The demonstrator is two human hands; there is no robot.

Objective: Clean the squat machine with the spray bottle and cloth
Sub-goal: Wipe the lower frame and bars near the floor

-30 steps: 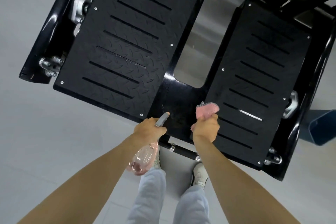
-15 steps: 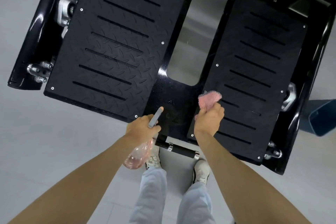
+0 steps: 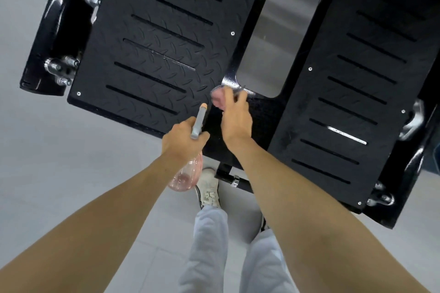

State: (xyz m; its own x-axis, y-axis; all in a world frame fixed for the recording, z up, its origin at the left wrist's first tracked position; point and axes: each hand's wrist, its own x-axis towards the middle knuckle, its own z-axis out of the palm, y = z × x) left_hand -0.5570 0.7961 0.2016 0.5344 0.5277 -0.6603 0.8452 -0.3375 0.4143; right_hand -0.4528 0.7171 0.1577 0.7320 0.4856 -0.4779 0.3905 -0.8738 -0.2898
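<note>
- One view, the head camera, was supplied. In it the squat machine (image 3: 51, 31) was seen from above, its left footplate (image 3: 154, 38) and right footplate (image 3: 357, 93) joined at the near edge by a glossy black bridge plate (image 3: 264, 116).
- The spray bottle (image 3: 187, 175) was gripped by the left hand (image 3: 183, 138), with the fingers curled round its neck. Its grey nozzle (image 3: 200, 119) was pointed at the near inner corner of the left footplate, and the pinkish body hung below the hand.
- The pink cloth (image 3: 217, 100) was bunched and pinched in the right hand (image 3: 235, 118). It was pressed where the left footplate met the bridge plate, just beyond the nozzle tip.
- Wiping of that junction was judged to be the step in hand, and blur on the cloth suggested a stroke under way.
- For the next move, firm pressure across the tread ridges and slots would be called for, with the bottle held out of the cloth's path. How much of either footplate was already cleaned could not be told.
</note>
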